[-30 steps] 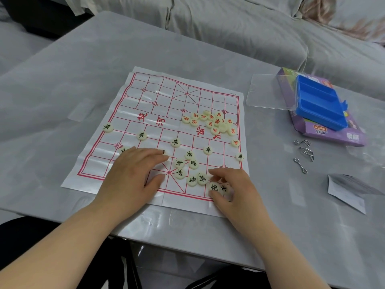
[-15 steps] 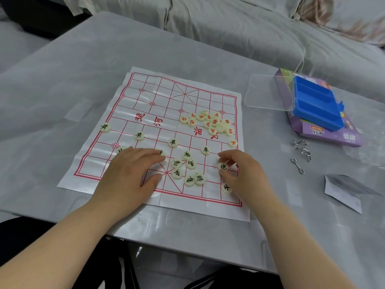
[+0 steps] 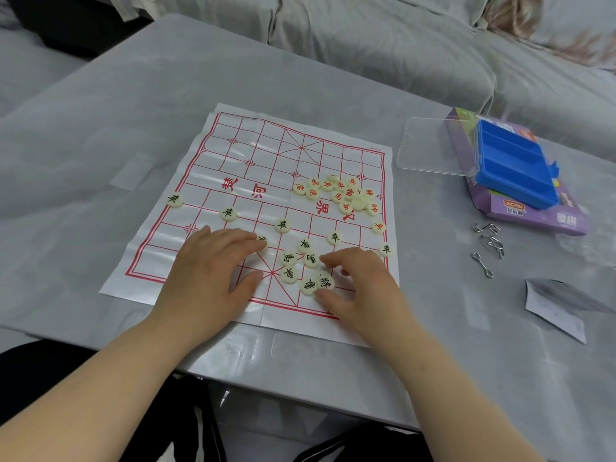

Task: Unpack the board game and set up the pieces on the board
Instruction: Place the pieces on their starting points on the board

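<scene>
Grey sofa (image 3: 400,45) cushions fill the background behind a grey surface (image 3: 100,128), where a thin, creased xiangqi board sheet (image 3: 253,155) lies near the front edge. The left hand (image 3: 213,265) lies flat on the sheet's near left part, its grip released and fingers straight, their tips at a partly hidden disc. The right hand (image 3: 363,285) curls over the loose black-lettered pieces (image 3: 288,258), with forefinger and thumb either side of the general piece (image 3: 326,281). I cannot tell whether its grip has closed on anything.

Five black soldiers (image 3: 282,225) stand spaced along one row. The red-lettered pile (image 3: 346,195) is heaped by the river, unsorted.

The discs under the right hand touch and overlap, so a pinch on one would likely drag its neighbours off their points. The sheet looks light, and if the left palm lifts or pushes it may slide or buckle and scatter the soldiers. A forearm sweeping over the near edge could knock pieces to the floor.

The blue tray (image 3: 513,168) and wire puzzles (image 3: 488,241) sit well apart to the right.
</scene>
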A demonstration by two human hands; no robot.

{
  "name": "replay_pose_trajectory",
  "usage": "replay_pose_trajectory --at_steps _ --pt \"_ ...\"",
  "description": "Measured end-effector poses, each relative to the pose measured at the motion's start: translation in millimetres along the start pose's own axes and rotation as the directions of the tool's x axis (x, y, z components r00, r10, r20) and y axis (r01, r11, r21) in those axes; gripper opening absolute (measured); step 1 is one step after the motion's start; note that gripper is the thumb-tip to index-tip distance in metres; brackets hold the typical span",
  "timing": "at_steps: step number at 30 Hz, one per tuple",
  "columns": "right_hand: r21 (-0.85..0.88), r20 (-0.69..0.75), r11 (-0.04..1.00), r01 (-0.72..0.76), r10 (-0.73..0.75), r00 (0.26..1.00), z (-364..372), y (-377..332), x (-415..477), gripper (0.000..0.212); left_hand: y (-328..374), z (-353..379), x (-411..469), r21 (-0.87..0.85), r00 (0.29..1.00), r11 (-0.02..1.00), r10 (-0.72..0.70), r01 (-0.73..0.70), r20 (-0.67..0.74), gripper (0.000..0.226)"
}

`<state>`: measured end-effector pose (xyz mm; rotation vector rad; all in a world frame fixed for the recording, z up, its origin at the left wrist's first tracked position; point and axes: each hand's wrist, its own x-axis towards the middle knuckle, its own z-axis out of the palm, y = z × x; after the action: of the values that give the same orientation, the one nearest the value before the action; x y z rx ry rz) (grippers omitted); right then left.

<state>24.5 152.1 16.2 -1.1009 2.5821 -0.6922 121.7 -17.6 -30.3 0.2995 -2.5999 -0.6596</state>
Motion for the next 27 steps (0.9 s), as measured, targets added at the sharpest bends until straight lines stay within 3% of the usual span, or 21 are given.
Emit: replay_pose_trajectory --at_steps 7,16,22,27 --pt "0.052 -0.014 0.999 0.002 -0.001 1.0 4 8 -10 0.028 -2 1 -1 -0.003 0.999 1.0 -0.026 0.026 0.02 0.049" --pt "0.012 -0.081 1.0 0.006 -0.005 0.997 2 17 -14 0.031 -1 -1 0 -0.018 0.999 1.0 -0.02 0.02 0.042 0.046" --pt "-0.005 -0.012 0.995 0.104 -0.104 0.995 7 5 -9 0.037 1 -1 -1 -0.021 0.999 0.998 -0.05 0.051 0.016 0.051" --pt "-0.014 -0.001 0.995 0.098 -0.098 0.995 10 0 -7 0.037 1 -2 -1 -0.025 0.999 0.999 -0.045 0.046 0.013 0.05"
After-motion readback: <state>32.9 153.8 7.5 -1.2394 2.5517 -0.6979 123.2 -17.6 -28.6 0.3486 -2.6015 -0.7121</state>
